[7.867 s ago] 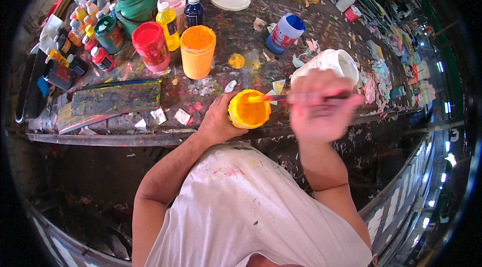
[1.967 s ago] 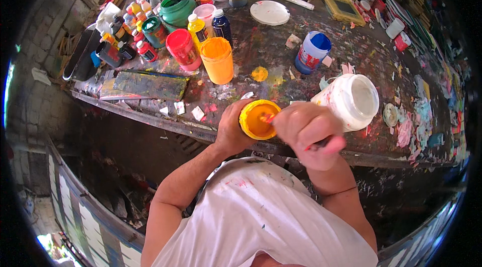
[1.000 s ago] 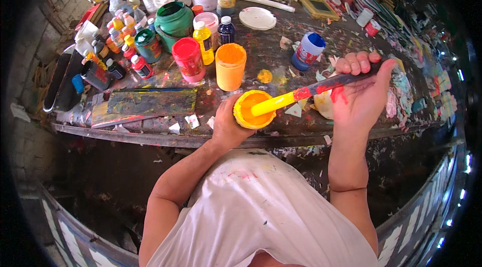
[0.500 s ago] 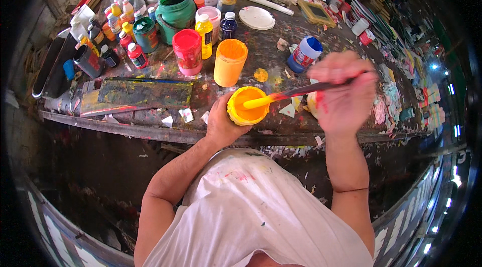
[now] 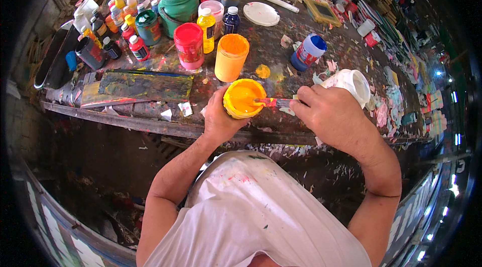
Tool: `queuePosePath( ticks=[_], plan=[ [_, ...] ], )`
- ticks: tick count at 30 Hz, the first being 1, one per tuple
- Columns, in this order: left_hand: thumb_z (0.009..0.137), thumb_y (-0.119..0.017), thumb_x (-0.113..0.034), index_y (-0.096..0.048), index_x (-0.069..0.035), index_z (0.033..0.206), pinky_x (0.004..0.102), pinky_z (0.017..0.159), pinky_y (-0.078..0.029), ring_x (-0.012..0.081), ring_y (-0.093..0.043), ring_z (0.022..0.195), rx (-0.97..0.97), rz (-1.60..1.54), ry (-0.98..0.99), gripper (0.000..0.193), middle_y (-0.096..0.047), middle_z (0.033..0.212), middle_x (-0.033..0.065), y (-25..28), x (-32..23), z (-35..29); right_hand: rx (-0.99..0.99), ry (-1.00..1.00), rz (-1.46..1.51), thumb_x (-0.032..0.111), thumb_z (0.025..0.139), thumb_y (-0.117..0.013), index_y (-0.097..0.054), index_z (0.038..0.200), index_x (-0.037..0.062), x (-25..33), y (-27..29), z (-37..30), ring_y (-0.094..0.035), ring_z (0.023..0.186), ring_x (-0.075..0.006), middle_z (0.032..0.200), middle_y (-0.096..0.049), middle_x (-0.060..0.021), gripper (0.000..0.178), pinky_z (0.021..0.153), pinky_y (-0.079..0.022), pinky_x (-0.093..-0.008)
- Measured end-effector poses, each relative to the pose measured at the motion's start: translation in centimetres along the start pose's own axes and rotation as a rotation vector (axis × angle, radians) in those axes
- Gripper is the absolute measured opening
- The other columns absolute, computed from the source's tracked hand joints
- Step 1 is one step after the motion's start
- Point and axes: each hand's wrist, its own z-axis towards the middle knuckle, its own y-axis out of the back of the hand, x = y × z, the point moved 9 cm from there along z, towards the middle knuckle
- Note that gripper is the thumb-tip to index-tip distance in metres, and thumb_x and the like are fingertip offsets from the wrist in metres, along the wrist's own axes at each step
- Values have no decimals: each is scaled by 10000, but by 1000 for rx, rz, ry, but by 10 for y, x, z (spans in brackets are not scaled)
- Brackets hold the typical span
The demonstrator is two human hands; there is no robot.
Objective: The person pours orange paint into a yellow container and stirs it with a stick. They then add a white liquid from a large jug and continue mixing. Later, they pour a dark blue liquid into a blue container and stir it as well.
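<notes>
My left hand (image 5: 219,120) is wrapped round the side of a jar of yellow paint (image 5: 232,111) at the table's front edge, tilting its mouth toward me. In the closed fingers of my right hand (image 5: 335,115) is a paint-smeared stick (image 5: 275,102), streaked red, yellow and grey. Its far end lies in the jar's mouth at the right rim, touching the yellow paint. Just behind the jar stands an orange paint container (image 5: 231,61). A white plastic tub (image 5: 350,84), partly hidden, lies behind my right hand.
Left of the jar stand a red container (image 5: 189,48), a yellow bottle (image 5: 206,31) and a green bucket (image 5: 178,8), with several small bottles beyond. A stained board (image 5: 145,86) lies at front left. A blue jar (image 5: 308,53) and white lid (image 5: 261,14) are farther back. Paper scraps (image 5: 383,110) litter the right.
My right hand has come down and nearer the jar, gripping the stick lower and flatter. The stick's yellow end has moved to the right rim. The white tub now shows. My left hand still holds the jar.
</notes>
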Motion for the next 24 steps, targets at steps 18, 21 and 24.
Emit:
queuePosePath(
  ticks=[18,21,24],
  plan=[
    [681,-1061,-174,-554,-29,1522,442,1139,-572,325,-726,1312,-87,-75,141,992,-728,1413,170,15,32,13,-309,-330,406,-70,826,-789,-829,1130,90,-74,1,-129,-768,902,-309,1056,-771,-100,346,729,-601,-401],
    [688,-1051,-168,-561,-31,1515,434,1140,-569,308,-730,1301,-102,-100,144,970,-736,1402,160,19,33,16,-410,-383,592,-84,885,-778,-814,1151,49,-84,-19,-148,-758,872,-281,1057,-770,-131,299,713,-591,-389],
    [699,-1038,-167,-570,-35,1509,428,1132,-573,291,-735,1286,-119,-129,122,945,-742,1389,150,21,28,18,-546,-389,862,-88,955,-744,-790,1205,14,-84,-57,-157,-739,829,-218,1067,-774,-148,273,698,-586,-353]
  ],
)
